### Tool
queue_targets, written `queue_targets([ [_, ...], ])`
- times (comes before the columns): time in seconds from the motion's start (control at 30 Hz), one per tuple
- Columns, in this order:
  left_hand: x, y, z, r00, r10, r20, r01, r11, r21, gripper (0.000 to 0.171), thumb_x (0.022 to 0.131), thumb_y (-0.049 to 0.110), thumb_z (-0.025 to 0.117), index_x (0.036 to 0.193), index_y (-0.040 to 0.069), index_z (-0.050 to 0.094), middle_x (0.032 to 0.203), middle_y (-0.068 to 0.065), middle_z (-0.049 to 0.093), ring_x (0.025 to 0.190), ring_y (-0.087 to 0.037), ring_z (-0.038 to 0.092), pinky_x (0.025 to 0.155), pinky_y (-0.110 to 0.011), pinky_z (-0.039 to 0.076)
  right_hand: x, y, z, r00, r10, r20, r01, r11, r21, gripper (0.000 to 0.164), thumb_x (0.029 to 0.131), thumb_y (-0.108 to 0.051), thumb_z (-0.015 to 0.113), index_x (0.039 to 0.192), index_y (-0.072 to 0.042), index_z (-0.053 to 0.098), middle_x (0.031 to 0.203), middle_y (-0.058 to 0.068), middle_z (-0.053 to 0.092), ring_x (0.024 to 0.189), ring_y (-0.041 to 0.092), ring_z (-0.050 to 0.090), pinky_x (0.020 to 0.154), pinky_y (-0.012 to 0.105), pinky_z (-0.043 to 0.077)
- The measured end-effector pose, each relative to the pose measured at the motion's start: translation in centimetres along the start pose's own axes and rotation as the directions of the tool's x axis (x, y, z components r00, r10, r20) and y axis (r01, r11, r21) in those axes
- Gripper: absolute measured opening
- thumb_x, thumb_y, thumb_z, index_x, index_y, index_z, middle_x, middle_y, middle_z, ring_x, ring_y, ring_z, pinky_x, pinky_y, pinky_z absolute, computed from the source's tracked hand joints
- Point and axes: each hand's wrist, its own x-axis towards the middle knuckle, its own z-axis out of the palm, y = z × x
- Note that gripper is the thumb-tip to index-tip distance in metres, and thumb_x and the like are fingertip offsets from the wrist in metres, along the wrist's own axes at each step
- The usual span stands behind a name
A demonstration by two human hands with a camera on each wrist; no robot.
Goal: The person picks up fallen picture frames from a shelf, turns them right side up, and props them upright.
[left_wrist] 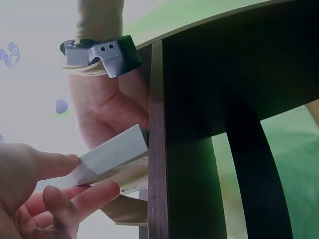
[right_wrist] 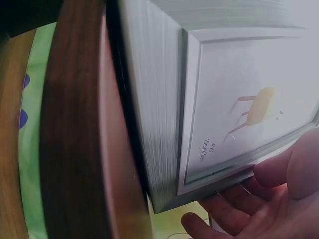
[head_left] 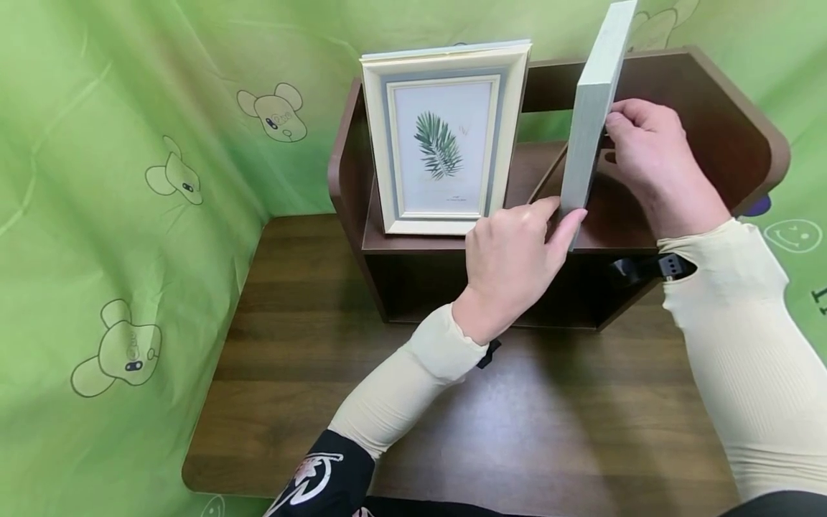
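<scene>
A pale grey-green picture frame (head_left: 584,136) stands nearly edge-on over the shelf of a brown rack. My left hand (head_left: 510,251) pinches its near lower edge, thumb on one side and fingers on the other, as the left wrist view shows along the frame's edge (left_wrist: 114,154). On the far right side, my right hand (head_left: 655,154) grips it between thumb and fingers. In the right wrist view the frame's front (right_wrist: 154,114) shows a print with a yellow shape. A brown support leg (head_left: 549,172) slants out from its back.
A cream and blue-grey picture frame (head_left: 446,226) with a green leaf print leans at the shelf's left end, another edge showing behind it. The brown rack (head_left: 736,108) stands on a wooden table (head_left: 291,388). Green patterned curtain (head_left: 213,93) hangs behind and at the left.
</scene>
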Motion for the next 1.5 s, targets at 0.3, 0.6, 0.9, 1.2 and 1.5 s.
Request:
queue_targets([
  [0.3,0.1,-0.4,0.0,1.0,-0.028,0.011,0.029,0.999,-0.033,0.023,0.094,0.038,0.062,0.094,0.021,0.077,0.065,0.013,0.065,0.057,-0.013,0.063,0.049,-0.028,0.043,-0.7,0.1,-1.0,0.999,0.007,-0.035,-0.01,0.997,-0.077,0.022,0.1,-0.021,0.044,0.098,-0.02,0.066,0.09,-0.008,0.057,0.074,0.006,0.057,0.067,0.016,0.045],
  [0.6,0.1,-1.0,0.1,0.997,-0.076,-0.006,0.076,0.997,-0.025,0.027,0.095,0.036,0.062,0.108,0.019,0.077,0.077,0.008,0.073,0.061,-0.016,0.067,0.049,-0.028,0.046,-2.0,0.5,-1.5,0.999,0.009,-0.046,-0.011,0.999,-0.033,0.019,0.099,-0.015,0.04,0.103,-0.018,0.058,0.089,-0.006,0.055,0.069,-0.001,0.059,0.062,0.012,0.049],
  [0.9,0.3,-2.0,0.1,0.991,-0.134,0.026,0.135,0.99,-0.047,0.027,0.096,0.035,0.06,0.11,0.019,0.077,0.07,0.01,0.07,0.057,-0.015,0.065,0.047,-0.026,0.044,-3.6,0.9,-1.8,0.996,-0.036,-0.079,0.016,0.971,-0.24,0.036,0.101,-0.023,0.04,0.131,-0.007,0.052,0.086,-0.018,0.053,0.073,-0.003,0.053,0.067,0.009,0.041],
  [1.2,0.3,-1.8,0.2,0.991,-0.136,-0.006,0.136,0.991,-0.016,0.024,0.097,0.032,0.061,0.111,0.02,0.077,0.079,0.005,0.074,0.056,-0.022,0.066,0.046,-0.029,0.045,-4.8,1.1,-2.0,0.996,-0.038,-0.078,0.018,0.971,-0.238,0.034,0.101,-0.026,0.042,0.13,-0.012,0.052,0.09,-0.013,0.053,0.076,0.002,0.051,0.07,0.014,0.039],
  [1.5,0.2,-1.6,0.5,0.992,-0.122,-0.022,0.122,0.992,-0.014,0.024,0.098,0.03,0.058,0.109,0.019,0.077,0.082,0.003,0.075,0.06,-0.021,0.068,0.048,-0.031,0.047,-5.9,1.0,-2.3,0.993,-0.083,-0.082,0.048,0.93,-0.363,0.046,0.1,-0.03,0.038,0.137,-0.004,0.049,0.095,-0.007,0.053,0.099,0.017,0.044,0.08,0.02,0.031],
])
